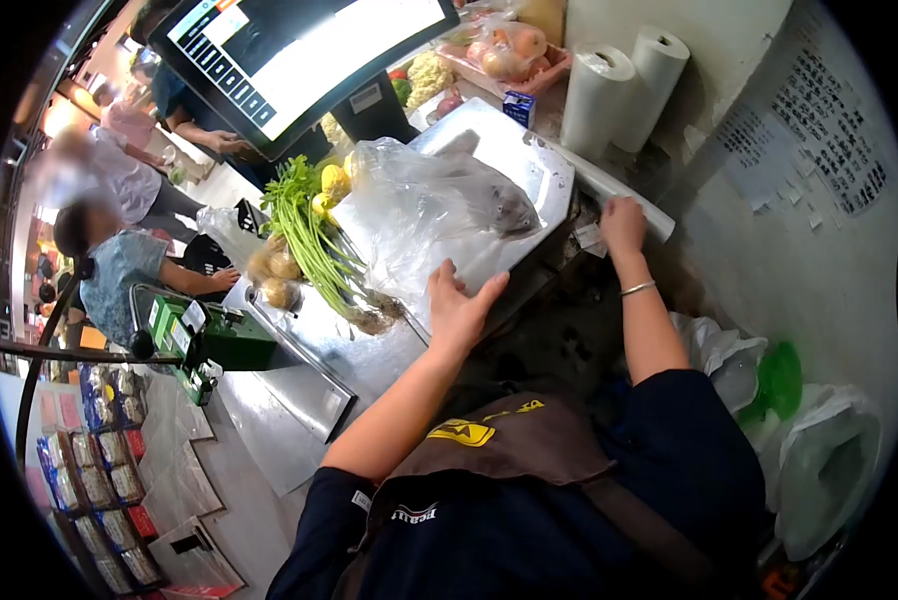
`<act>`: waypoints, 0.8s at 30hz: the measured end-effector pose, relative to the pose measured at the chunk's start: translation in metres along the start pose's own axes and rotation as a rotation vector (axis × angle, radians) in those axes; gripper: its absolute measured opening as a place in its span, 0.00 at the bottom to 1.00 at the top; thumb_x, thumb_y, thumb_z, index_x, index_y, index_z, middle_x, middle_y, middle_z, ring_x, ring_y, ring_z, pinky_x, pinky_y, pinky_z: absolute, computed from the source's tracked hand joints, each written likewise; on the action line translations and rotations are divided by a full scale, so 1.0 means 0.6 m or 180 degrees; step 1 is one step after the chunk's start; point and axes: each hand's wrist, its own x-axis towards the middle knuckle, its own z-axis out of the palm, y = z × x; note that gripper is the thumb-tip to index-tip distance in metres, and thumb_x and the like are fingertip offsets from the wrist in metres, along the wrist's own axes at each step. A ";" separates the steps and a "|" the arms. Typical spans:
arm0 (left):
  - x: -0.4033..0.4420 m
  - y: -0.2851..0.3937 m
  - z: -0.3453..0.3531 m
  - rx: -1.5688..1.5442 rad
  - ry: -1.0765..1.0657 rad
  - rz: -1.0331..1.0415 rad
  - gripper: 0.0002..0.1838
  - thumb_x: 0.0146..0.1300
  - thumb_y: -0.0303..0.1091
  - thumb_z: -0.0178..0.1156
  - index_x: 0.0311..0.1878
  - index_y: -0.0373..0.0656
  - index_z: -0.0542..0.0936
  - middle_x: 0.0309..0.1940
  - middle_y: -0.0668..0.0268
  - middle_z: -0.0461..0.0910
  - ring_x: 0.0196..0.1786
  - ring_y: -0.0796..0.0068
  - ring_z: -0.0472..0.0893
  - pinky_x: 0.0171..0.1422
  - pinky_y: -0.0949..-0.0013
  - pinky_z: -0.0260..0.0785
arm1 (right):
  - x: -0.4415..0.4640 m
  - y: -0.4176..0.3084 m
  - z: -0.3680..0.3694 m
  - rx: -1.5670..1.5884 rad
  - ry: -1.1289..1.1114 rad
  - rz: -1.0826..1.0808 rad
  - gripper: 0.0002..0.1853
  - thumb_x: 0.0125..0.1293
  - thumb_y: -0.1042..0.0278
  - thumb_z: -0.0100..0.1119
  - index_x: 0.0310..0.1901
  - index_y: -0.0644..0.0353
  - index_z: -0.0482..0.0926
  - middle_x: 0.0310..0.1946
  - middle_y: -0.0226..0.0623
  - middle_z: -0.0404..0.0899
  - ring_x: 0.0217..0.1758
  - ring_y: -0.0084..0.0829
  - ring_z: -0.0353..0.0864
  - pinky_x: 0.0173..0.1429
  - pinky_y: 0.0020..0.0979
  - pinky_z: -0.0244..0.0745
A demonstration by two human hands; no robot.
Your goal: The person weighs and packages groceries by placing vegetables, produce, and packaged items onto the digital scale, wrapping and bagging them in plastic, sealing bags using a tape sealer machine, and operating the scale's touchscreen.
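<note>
A clear plastic bag [419, 220] lies on the metal scale plate [559, 165], with a dark greyish item [509, 208] inside that I cannot identify. My left hand [459, 308] is at the bag's near edge, thumb and fingers apart, holding nothing. At the right side of the scale my right hand [624, 226] has its fingers curled beside a small white label [590, 238]. Whether it pinches the label is hidden. Left of the bag lie a bunch of leafy celery [304, 225], yellow lemons [331, 185] and bagged round brown produce [277, 275].
A screen [299, 60] stands behind the scale. Plastic bag rolls [597, 100] and a pink basket [549, 80] of bagged produce are at the back. A green box [224, 338] sits left near a person [129, 275]. Plastic bags [824, 460] hang at right.
</note>
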 end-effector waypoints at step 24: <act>0.177 0.076 -0.004 -0.1374 0.0269 -0.0744 0.35 0.58 0.54 0.54 0.52 0.25 0.71 0.48 0.48 0.75 0.53 0.61 0.73 0.59 0.65 0.61 | 0.167 -0.294 -0.062 0.3283 -0.3317 -0.1686 0.34 0.52 0.63 0.66 0.59 0.65 0.65 0.55 0.38 0.68 0.56 0.29 0.68 0.59 0.30 0.63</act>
